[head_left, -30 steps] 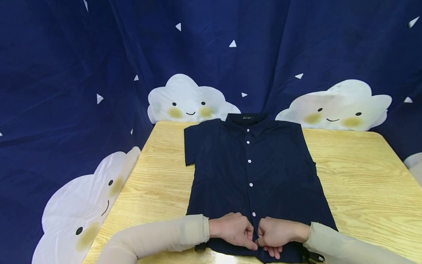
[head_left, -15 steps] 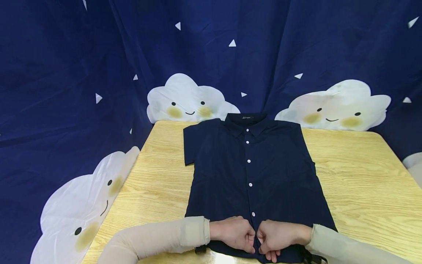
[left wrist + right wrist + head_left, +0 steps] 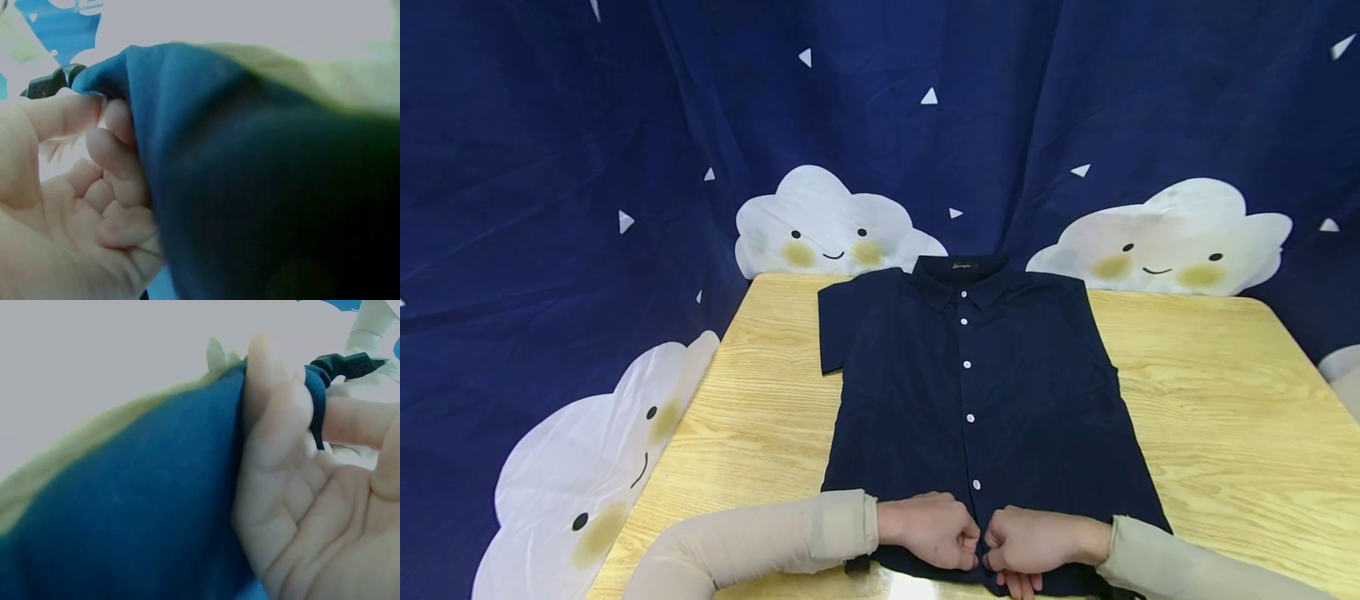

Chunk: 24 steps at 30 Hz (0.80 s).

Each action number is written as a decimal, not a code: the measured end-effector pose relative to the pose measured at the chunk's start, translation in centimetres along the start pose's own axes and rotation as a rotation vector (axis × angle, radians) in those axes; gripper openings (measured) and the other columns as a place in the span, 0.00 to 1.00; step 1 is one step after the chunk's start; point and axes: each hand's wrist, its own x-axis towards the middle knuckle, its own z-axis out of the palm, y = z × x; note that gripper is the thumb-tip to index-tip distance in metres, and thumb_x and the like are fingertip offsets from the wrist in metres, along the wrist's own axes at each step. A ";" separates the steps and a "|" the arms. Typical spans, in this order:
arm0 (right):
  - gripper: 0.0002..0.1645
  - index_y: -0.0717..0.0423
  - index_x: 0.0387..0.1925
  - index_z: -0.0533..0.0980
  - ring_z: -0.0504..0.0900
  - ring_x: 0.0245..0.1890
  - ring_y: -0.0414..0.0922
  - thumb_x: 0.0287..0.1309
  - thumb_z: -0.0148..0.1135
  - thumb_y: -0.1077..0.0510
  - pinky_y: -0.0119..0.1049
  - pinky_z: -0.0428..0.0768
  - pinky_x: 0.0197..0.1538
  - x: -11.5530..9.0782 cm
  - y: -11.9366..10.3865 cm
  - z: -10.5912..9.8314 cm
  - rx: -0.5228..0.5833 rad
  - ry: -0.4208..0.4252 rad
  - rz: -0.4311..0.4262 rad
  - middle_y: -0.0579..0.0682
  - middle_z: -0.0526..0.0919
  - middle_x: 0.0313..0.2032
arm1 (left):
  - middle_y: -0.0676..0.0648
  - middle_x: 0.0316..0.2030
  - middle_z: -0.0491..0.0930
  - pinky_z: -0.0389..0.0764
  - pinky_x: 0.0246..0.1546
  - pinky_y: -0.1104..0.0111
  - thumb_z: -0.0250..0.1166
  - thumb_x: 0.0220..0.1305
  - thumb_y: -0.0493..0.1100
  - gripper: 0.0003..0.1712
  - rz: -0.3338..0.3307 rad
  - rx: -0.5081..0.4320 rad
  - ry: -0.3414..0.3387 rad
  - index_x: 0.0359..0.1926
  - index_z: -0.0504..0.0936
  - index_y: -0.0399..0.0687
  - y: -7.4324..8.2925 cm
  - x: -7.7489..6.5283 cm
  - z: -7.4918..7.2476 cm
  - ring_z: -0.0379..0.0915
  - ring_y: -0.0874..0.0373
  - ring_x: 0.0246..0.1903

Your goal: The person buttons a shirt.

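A dark navy short-sleeved shirt [image 3: 917,400] lies front up in the head view, its collar [image 3: 962,279] at the far side and white buttons [image 3: 970,418] down the middle. Knuckles nearly meeting, both hands are at the lower end of the button front. My left hand [image 3: 931,530] pinches the shirt's edge between thumb and finger; the left wrist view shows the cloth [image 3: 206,156] draping down from that pinch. On the other side, my right hand [image 3: 1037,537] pinches the facing edge, with cloth [image 3: 156,487] hanging beside the palm in the right wrist view.
Under the shirt is a light wood-grain table [image 3: 760,400], with bare wood on both sides. A dark blue curtain [image 3: 880,100] printed with smiling clouds hangs behind and to the left. Pale sleeves [image 3: 775,533] cover both forearms.
The thumbs, close together one second ago, now have a small gap between them. My right hand has shifted slightly down, and the left fingers are curled in more. The shirt lies nearly as before.
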 end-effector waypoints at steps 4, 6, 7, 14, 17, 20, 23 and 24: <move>0.16 0.60 0.15 0.76 0.74 0.10 0.31 0.57 0.57 0.61 0.24 0.70 0.13 -0.1 0.0 0.0 0.079 -0.023 -0.010 0.49 0.81 0.13 | 0.65 0.09 0.67 0.63 0.15 0.82 0.66 0.57 0.47 0.16 -0.024 -0.022 0.014 0.14 0.76 0.57 0.1 0.0 0.0 0.61 0.75 0.10; 0.15 0.60 0.15 0.76 0.75 0.11 0.31 0.56 0.59 0.62 0.23 0.69 0.14 -0.1 0.0 0.1 0.102 -0.018 -0.007 0.49 0.81 0.14 | 0.64 0.07 0.67 0.64 0.15 0.82 0.66 0.57 0.47 0.17 -0.054 -0.046 0.009 0.14 0.76 0.57 0.3 0.0 0.0 0.63 0.75 0.10; 0.15 0.60 0.15 0.76 0.75 0.11 0.31 0.55 0.59 0.62 0.23 0.69 0.14 -0.1 0.0 0.1 0.107 -0.010 -0.006 0.50 0.81 0.14 | 0.64 0.07 0.68 0.65 0.15 0.82 0.66 0.57 0.47 0.17 -0.068 -0.065 0.004 0.13 0.75 0.57 0.3 0.1 0.0 0.64 0.75 0.09; 0.14 0.61 0.14 0.76 0.74 0.09 0.32 0.52 0.61 0.62 0.23 0.68 0.12 0.4 0.5 0.6 0.129 0.033 -0.024 0.51 0.80 0.13 | 0.64 0.06 0.69 0.67 0.14 0.80 0.64 0.56 0.40 0.18 -0.126 -0.185 -0.019 0.12 0.73 0.55 0.5 0.2 0.1 0.67 0.75 0.08; 0.14 0.61 0.14 0.77 0.75 0.10 0.33 0.53 0.61 0.61 0.23 0.68 0.12 0.5 0.6 0.5 0.152 0.027 -0.024 0.52 0.81 0.13 | 0.63 0.08 0.71 0.69 0.16 0.80 0.64 0.57 0.39 0.16 -0.143 -0.273 -0.036 0.13 0.77 0.52 0.3 0.2 0.1 0.69 0.73 0.09; 0.14 0.61 0.14 0.76 0.76 0.10 0.34 0.52 0.62 0.61 0.24 0.69 0.11 0.6 0.7 0.5 0.122 0.048 -0.025 0.51 0.81 0.13 | 0.62 0.10 0.73 0.72 0.20 0.80 0.66 0.58 0.40 0.15 -0.170 -0.375 -0.055 0.15 0.79 0.48 0.3 0.2 0.1 0.70 0.70 0.10; 0.14 0.59 0.12 0.75 0.76 0.09 0.35 0.50 0.63 0.63 0.25 0.69 0.11 0.7 0.7 0.6 0.070 0.082 -0.023 0.50 0.80 0.12 | 0.60 0.10 0.74 0.72 0.24 0.81 0.67 0.58 0.41 0.14 -0.186 -0.422 -0.056 0.16 0.80 0.47 0.3 0.2 0.2 0.70 0.70 0.10; 0.14 0.58 0.11 0.74 0.77 0.09 0.36 0.49 0.63 0.63 0.26 0.70 0.11 0.7 0.7 0.7 0.055 0.093 -0.019 0.49 0.80 0.11 | 0.60 0.10 0.74 0.72 0.24 0.82 0.67 0.57 0.40 0.13 -0.187 -0.418 -0.055 0.17 0.80 0.47 0.3 0.2 0.2 0.70 0.70 0.10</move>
